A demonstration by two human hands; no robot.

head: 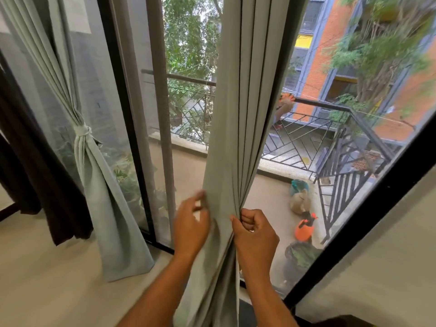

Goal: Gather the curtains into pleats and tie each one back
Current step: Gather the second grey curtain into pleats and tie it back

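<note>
A pale green curtain hangs straight down in the middle of the window, partly folded into vertical pleats. My right hand pinches its right edge, holding several folds bunched together. My left hand rests against the curtain's left side, fingers curled over its edge. A second pale green curtain hangs at the left, gathered and bound at mid height by a matching tie.
A dark brown curtain hangs at the far left. The black sliding door frame stands between the two curtains. Outside lie a balcony with a metal railing, an orange spray bottle and a potted plant.
</note>
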